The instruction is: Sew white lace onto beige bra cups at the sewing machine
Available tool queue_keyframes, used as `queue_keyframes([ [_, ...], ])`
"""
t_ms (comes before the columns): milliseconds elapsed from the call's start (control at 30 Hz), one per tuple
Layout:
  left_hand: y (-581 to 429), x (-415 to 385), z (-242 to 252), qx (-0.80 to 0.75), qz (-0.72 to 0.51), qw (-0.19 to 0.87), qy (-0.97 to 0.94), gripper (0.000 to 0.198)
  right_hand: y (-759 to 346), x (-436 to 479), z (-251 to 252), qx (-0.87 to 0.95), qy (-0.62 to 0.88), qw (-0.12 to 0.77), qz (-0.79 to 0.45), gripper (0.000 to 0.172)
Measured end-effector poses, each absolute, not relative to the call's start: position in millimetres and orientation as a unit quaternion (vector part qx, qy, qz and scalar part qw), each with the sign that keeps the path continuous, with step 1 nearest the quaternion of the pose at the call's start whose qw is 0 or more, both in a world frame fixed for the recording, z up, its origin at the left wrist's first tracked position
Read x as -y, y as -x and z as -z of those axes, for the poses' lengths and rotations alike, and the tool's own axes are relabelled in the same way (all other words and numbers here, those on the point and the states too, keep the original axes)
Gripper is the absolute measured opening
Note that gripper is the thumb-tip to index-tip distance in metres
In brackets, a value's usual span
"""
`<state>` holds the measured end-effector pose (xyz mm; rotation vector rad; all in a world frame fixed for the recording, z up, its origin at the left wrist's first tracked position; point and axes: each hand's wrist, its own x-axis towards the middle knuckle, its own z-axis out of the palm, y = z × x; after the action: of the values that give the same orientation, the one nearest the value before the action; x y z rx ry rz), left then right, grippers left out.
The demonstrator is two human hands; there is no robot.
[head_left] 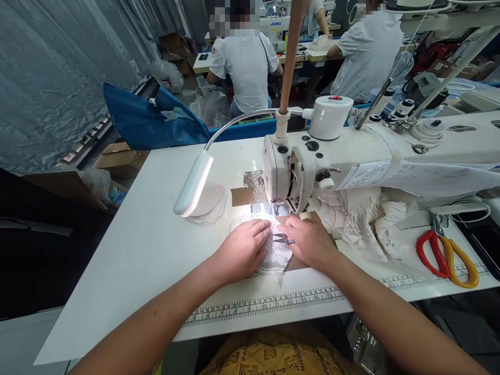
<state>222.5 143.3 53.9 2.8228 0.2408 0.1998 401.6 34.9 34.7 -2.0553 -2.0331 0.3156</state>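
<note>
At a sewing machine (359, 143), the left hand (242, 249) lies palm-down on white lace (274, 260), its grip unclear. The right hand (312, 242) curls around small snips (279, 238), blades pointing left.

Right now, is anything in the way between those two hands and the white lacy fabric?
Nothing visible stands between the left hand and the lacy fabric; it rests right on it. The right hand holds small snips, whose pointed blades reach out between that hand and the fabric's middle.
</note>
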Motion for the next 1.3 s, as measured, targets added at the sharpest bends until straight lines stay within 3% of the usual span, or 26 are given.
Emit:
queue_keyframes([
  [600, -228.2, -200.8, -49.6, 0.017, -0.015, 0.186, -0.982, 0.054, -394.5, -38.5, -30.3, 0.659, 0.74, 0.09, -0.1, 0.032],
  [933, -239.8, -196.7, -54.0, 0.014, -0.055, 0.167, -0.984, 0.032, -396.4, -31.9, -32.9, 0.693, 0.707, 0.1, -0.097, 0.034],
  [1300, -237.5, -200.7, -36.6, 0.029, -0.114, 0.101, -0.988, 0.034, -395.6, -35.4, -30.4, 0.702, 0.704, 0.1, -0.048, 0.044],
])
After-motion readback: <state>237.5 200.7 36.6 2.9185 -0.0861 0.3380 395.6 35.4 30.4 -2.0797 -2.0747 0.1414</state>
